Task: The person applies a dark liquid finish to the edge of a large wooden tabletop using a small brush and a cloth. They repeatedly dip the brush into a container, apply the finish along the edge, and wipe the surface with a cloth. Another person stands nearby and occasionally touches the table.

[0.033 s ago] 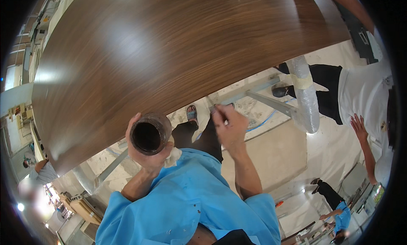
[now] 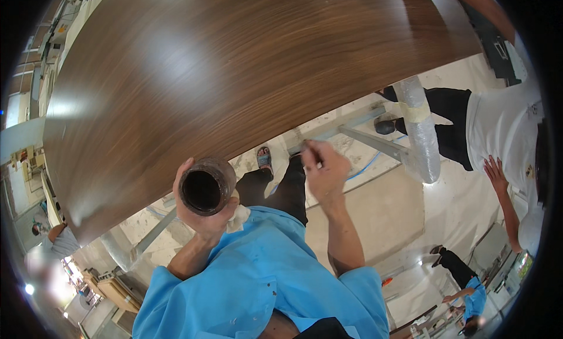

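Clearly, the left hand (image 2: 202, 221) is wrapped around a jar (image 2: 229, 176), its fingers going up the jar's left side and its palm below, so the jar sits within the grip with its dark mouth facing the wearer. The left forearm rises from its blue sleeve and slants up and inward, the wrist bent back under the load. A white cloth (image 2: 239, 220) shows just beside that palm, on its right.

Well apart to the right, the right hand (image 2: 326, 172) is raised a little higher than the left one, its forearm upright and leaning slightly inward. Its fingers are drawn in, narrow, toward the thumb; they are blurred, and I cannot tell whether anything is between them.

Ahead of both hands spreads the brown counter (image 2: 234, 63); its near edge runs just beyond the right hand's fingertips and past the jar. Right of the right hand stands a wrapped post (image 2: 422, 136), and farther right a person in white (image 2: 504, 128), one palm laid on their shirt.
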Demonstrator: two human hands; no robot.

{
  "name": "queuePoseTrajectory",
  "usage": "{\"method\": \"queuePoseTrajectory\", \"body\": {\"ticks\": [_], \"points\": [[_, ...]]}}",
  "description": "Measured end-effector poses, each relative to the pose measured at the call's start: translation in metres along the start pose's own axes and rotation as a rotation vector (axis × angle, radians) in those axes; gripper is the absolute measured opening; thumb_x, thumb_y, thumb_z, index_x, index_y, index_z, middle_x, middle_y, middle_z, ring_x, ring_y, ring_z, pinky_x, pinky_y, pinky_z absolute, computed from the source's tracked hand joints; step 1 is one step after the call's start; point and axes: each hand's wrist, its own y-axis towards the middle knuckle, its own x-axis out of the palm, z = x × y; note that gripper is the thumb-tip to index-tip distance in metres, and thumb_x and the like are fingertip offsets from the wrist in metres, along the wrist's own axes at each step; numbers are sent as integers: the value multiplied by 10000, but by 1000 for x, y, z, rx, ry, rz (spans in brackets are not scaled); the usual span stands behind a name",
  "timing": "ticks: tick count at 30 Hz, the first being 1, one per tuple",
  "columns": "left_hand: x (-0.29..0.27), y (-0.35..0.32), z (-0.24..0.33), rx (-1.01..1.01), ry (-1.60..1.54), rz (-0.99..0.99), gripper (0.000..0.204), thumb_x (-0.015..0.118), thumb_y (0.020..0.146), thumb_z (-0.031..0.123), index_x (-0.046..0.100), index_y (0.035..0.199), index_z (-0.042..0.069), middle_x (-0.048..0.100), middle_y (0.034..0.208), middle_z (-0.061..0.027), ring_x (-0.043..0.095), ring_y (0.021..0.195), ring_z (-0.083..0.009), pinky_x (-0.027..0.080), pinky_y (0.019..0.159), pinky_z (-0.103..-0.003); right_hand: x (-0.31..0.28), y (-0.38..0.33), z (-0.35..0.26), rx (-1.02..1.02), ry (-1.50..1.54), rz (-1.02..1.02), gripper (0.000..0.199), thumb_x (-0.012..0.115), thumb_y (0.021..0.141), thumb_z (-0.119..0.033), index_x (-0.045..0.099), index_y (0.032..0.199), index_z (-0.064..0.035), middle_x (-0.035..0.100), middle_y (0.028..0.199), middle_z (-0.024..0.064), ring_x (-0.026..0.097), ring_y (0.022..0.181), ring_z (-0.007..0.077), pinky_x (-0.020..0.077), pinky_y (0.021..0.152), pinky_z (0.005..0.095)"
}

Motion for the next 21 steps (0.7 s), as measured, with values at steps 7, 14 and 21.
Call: {"method": "queuePoseTrajectory", "body": {"ticks": [7,14,21], "points": [[28,0,-7,35,40,9,929,888,597,265,434,1344,-51,513,1290,-138,566,1112,-228,485,938,-333,-66,61,57,122,-106,268,79,678,851,-55,684,928,-35,668,713,129,654,604,249,498,575,330],[54,0,-3,7,41,35,969,882,627,452,447,1331,-52,513,1294,-146,556,1129,-248,473,944,-353,-81,76,66,12,-185,206,75,644,894,-87,656,941,-31,642,680,131,628,572,240,479,551,324],[75,1,4,-36,38,29,981,865,642,508,449,1331,-53,501,1304,-148,540,1147,-251,455,953,-356,-100,90,70,93,-172,262,56,641,895,-91,647,897,-36,630,665,135,621,566,257,477,549,331]]}}
